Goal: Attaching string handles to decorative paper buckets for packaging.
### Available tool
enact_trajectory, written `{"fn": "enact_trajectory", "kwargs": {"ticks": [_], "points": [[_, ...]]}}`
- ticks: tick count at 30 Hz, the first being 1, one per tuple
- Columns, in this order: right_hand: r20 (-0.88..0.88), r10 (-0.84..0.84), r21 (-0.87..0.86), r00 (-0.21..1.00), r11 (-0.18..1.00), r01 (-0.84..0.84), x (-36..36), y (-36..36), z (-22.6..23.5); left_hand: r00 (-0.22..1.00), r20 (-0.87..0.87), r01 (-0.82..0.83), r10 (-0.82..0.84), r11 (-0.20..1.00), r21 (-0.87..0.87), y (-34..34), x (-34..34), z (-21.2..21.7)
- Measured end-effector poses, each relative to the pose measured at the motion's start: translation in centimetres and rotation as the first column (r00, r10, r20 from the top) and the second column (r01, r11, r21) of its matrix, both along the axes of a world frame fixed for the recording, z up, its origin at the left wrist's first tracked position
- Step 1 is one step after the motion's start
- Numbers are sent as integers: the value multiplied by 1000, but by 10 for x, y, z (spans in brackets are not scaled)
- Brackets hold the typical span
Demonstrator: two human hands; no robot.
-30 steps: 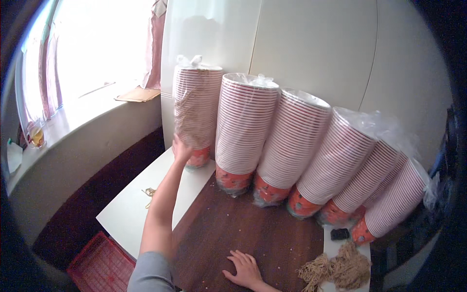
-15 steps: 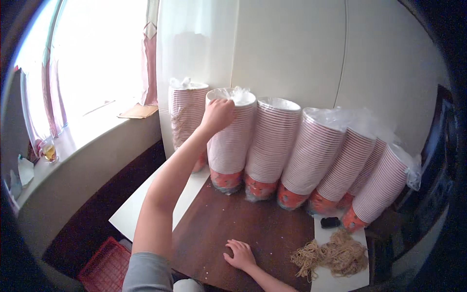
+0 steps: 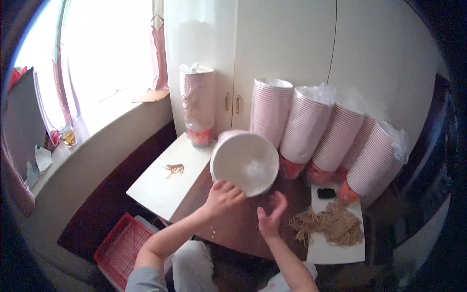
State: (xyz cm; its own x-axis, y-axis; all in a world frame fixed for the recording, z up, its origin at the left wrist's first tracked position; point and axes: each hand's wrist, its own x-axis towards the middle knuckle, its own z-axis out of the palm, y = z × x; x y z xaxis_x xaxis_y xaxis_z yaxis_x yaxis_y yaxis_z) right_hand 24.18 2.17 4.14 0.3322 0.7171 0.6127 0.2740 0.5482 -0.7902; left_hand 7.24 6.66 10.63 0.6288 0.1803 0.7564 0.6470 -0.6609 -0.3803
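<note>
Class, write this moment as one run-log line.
left hand: gripping tilted stack of white round paper tubs | right hand: open beside it | nearby: tangled tan string pile

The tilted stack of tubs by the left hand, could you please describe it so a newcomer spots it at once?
Below the white cupboard doors, find the dark brown table. Over it, the left hand grips the stack of tubs at the rim, with the open right hand nearby. Its round white mouth faces the camera, while the neighbouring stacks stand mouth up.
</note>
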Motion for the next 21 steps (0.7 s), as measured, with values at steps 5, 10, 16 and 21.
{"fn": "enact_trajectory", "kwargs": {"ticks": [5, 10, 16, 21], "points": [[614, -163, 112, 772, 987, 118, 2, -53, 31, 985, -120, 101, -120, 983, -156, -55, -3, -68], [507, 66, -307, 859, 946, 108, -5, -69, -40, 970, -211, 97, -122, 988, -124, -75, -9, -127], [425, -153, -107, 892, 970, 218, -17, -127, -70, 974, -209, 33, -89, 966, -256, -100, -24, -164], [451, -31, -174, 892, 977, 122, -25, -174, -93, 918, 375, 146, 128, 771, -620, -153, -10, -175]]}}
